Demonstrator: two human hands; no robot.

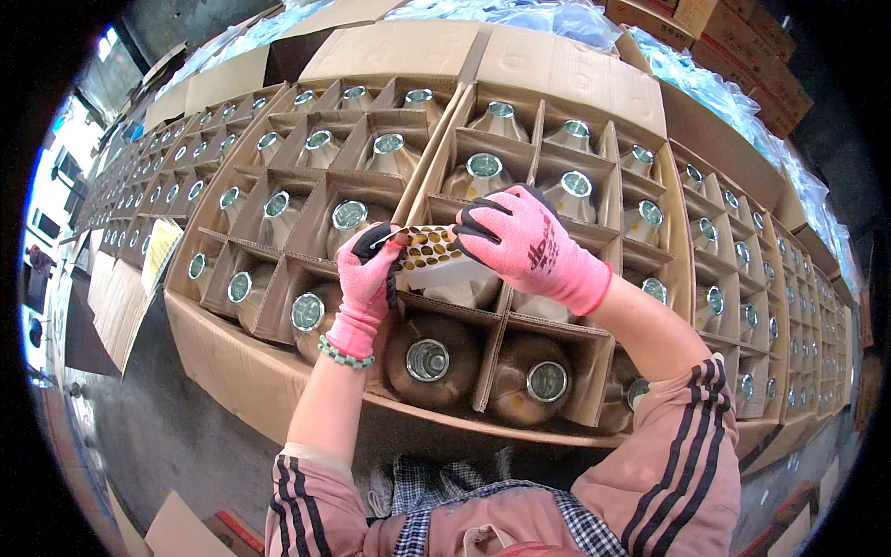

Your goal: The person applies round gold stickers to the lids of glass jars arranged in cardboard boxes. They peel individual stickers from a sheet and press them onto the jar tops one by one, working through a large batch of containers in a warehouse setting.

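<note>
My left hand, in a pink glove with dark fingertips, pinches the left end of a sheet of round gold stickers. At the sheet's right end my right hand, gloved alike, has its fingers closed on the edge. Whether a single sticker is between those fingertips is hidden. The sheet is held above an open cardboard box with cardboard dividers. Brownish glass flask liners with round, shiny mouths stand upright in its compartments, one in each. Below the sheet a white surface partly covers one compartment.
More divided boxes of liners run along both sides. Raised box flaps stand at the back, with bluish plastic film beyond. Stacked brown cartons rise at the far right. Loose cardboard leans at the left.
</note>
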